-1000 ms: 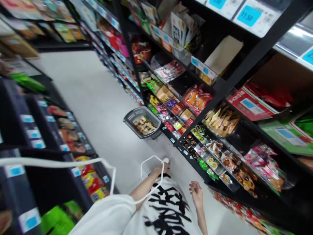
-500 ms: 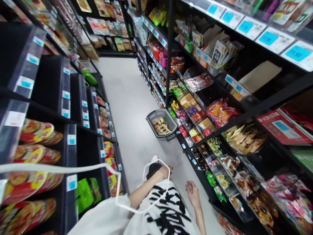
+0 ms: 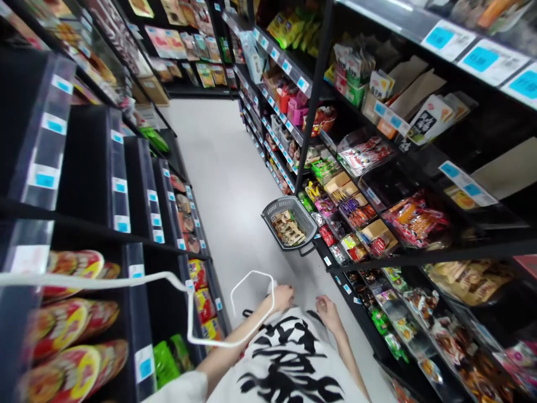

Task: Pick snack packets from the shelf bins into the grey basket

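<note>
My left hand hangs in front of my body, beside the white apron-like garment with black lettering. Its fingers are loosely bent, with nothing visible in them. To its right, my right hand is held low with relaxed, half-curled fingers and holds nothing. Ahead of both hands, a grey shopping basket stands on the floor against the right-hand shelves. Several brown-and-beige packets lie inside it. Neither hand touches the basket. A thin white bent wire loop crosses the view from the left edge, over my left forearm.
Black shelving on the left bears red-and-yellow bowl packages and a green packet. The right-hand shelves hold bagged snacks in bins, with blue-and-white price tags. A pale floor runs between them to a shelf at the far end.
The view has moved forward, so the shelves slide outward. My hands have drawn closer together and higher in the view. The basket stays on the floor.
</note>
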{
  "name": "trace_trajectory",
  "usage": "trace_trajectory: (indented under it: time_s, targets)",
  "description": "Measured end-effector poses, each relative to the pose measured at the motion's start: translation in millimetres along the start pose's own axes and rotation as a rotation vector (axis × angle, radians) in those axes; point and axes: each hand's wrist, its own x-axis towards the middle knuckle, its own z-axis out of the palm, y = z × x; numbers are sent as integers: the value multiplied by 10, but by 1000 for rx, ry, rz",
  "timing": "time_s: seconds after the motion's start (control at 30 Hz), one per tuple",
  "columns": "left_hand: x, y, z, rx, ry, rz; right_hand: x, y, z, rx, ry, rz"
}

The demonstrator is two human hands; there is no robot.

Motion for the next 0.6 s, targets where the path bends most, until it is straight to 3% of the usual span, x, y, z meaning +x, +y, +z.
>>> trace_trajectory:
  time_s: [0.13, 0.3, 0.47, 0.6]
  targets:
    - [-92, -218, -128, -33, -8, -22, 160, -173, 326, -10, -140, -112]
    - [-22, -383, -223, -91, -43, -30, 446, -290, 408, -54, -153, -105]
    - [279, -557, -418, -110, -86, -66, 900, -451, 336, -91, -134, -67]
    - [626, -702, -695, -89, -114, -151, 1434, -601, 355, -134, -171, -38]
